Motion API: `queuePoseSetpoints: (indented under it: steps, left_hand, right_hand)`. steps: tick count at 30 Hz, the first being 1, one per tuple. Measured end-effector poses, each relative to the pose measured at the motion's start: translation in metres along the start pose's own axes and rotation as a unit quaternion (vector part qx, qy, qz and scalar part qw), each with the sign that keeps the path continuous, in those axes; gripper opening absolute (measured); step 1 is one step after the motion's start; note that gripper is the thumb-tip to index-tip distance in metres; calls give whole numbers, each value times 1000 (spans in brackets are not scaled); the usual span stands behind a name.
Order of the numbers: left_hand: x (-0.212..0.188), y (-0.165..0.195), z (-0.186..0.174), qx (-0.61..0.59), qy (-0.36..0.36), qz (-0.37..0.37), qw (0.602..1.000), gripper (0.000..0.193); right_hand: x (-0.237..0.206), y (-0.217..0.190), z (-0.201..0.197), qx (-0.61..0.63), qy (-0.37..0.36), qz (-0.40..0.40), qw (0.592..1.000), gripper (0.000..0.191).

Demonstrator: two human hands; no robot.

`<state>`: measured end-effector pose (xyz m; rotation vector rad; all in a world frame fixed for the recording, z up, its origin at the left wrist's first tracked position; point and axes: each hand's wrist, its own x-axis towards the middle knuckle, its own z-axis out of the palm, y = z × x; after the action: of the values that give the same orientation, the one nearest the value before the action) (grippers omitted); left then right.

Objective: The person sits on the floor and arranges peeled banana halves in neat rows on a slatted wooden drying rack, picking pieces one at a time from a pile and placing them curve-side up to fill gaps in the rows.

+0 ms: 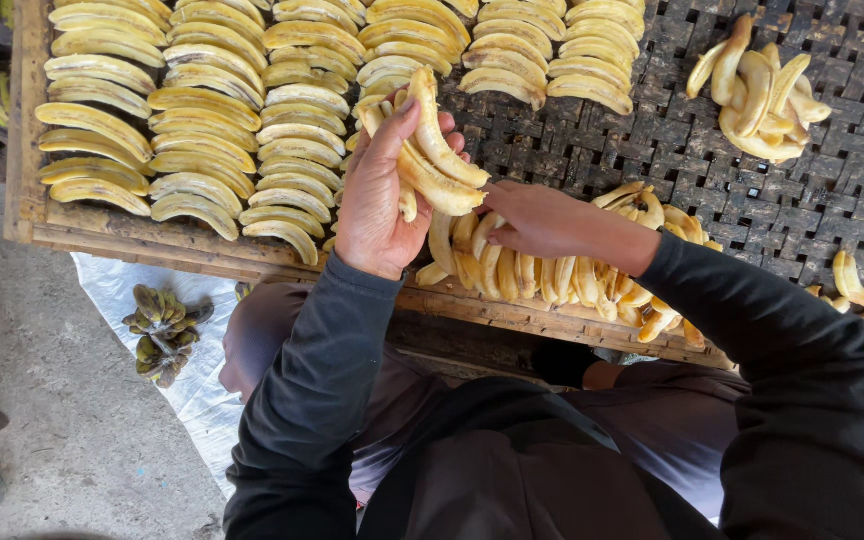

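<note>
Right now, from my seat: I read the scene like this.
Left hand [380, 195]: cupped around a small stack of peeled bananas [432, 155], thumb side pressing them against the palm, held just above the tray's near edge.
Right hand [537, 218]: fingers curled, tips touching the lower end of that stack; whether it pinches a piece I cannot tell.
Loose heap [562, 272]: more peeled bananas just under the right wrist, against the wooden frame [102, 235].
Laid rows [212, 110]: neat curved lines on the woven tray [692, 170], left of the hands.
Far pile [760, 90]: well apart, upper right.
Handling, as I judge it: soft, light, slick fruit that bruises and snaps; I would grip mid-length, gently, supporting from below.
Floor: unpeeled bunch [162, 335] on a white sheet [117, 290].
</note>
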<state>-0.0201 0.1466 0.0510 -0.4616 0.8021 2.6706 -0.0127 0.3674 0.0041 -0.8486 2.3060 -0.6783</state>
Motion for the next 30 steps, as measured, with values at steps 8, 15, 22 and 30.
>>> queuePoseSetpoints:
  steps: [8,15,22,30]
  left_hand:
    - [-3,2,-4,-3,-19,6,1000,39]
    - [-2,6,-3,-8,-26,17,999,39]
    - [-5,15,-4,-8,-31,27,999,38]
    - [-6,19,-2,-17,-37,28,999,38]
  right_hand:
    - [13,-6,3,-51,-77,96,991,49]
    - [24,-11,8,35,-6,-8,999,39]
    - [25,-9,-4,83,-33,-67,994,30]
    - [3,-10,-25,63,82,-142,984,17]
